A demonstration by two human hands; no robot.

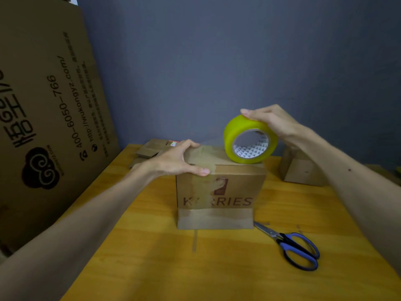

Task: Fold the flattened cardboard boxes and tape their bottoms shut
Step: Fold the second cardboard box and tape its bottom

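Note:
A small cardboard box [219, 192] printed "KARRIES" stands on the wooden table [152, 268], its closed flaps facing up. My left hand [180, 158] grips the box's top left corner, thumb on the front face and fingers over the far edge, on a strip of clear tape. My right hand [271, 122] holds a yellow-green tape roll [249, 140] from above; the roll rests on edge on the box's top right. Clear tape runs from the roll across the top to my left hand.
Blue-handled scissors [297, 248] lie on the table right of the box. A folded box [301, 168] stands at the back right. Several flattened boxes [152, 148] are stacked at the back left. A large printed cardboard sheet [47, 105] leans on the left.

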